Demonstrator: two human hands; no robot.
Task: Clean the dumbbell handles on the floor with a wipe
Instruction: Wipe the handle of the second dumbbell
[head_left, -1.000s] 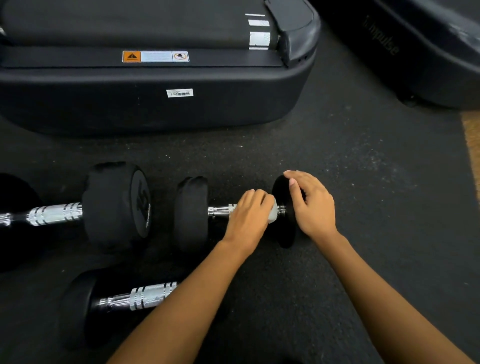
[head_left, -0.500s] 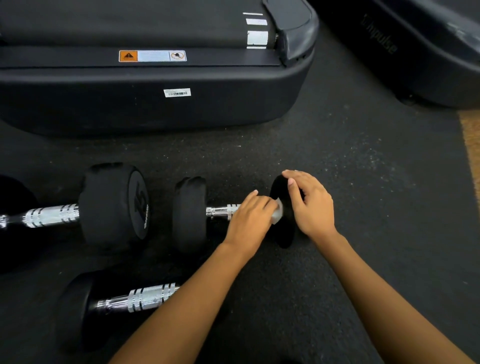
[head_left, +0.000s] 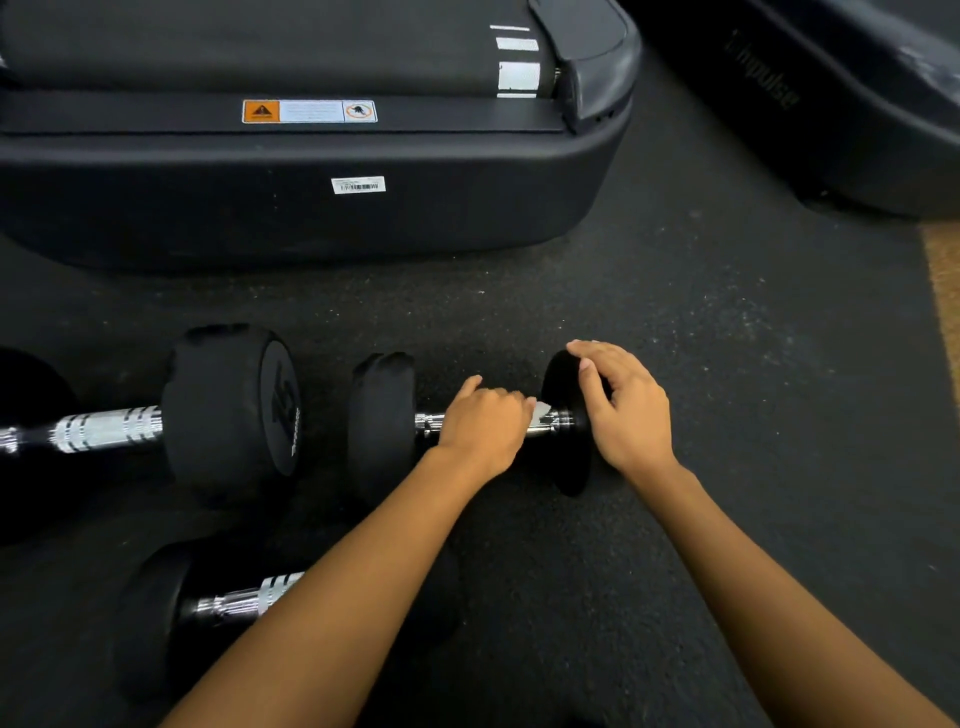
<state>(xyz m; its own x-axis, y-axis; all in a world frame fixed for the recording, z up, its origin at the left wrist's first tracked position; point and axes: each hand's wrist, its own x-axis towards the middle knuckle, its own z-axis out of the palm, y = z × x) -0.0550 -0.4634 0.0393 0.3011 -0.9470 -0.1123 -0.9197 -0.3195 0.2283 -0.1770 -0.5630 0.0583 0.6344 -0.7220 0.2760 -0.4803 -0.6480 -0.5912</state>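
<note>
On dumbbell handle (head_left: 558, 420), left hand (head_left: 483, 428) gripping wipe (head_left: 542, 410), right hand (head_left: 626, 410) gripping end weight (head_left: 569, 467)

- dumbbell handle (head_left: 553, 420): bright chromed metal, glossy; ribbed bands are seen on the neighbouring handle (head_left: 106, 430).
- dumbbell head (head_left: 569, 467): matt black, a rubber-like coating is noted.
- wipe (head_left: 540, 409): white, thin; paper or cloth cannot be told.
- floor (head_left: 701, 364): dark, matt, grainy, speckled.
- treadmill casing (head_left: 311, 223): smooth black plastic, dull sheen; a barcode sticker (head_left: 358, 185) is stuck on, paper-like.
</note>
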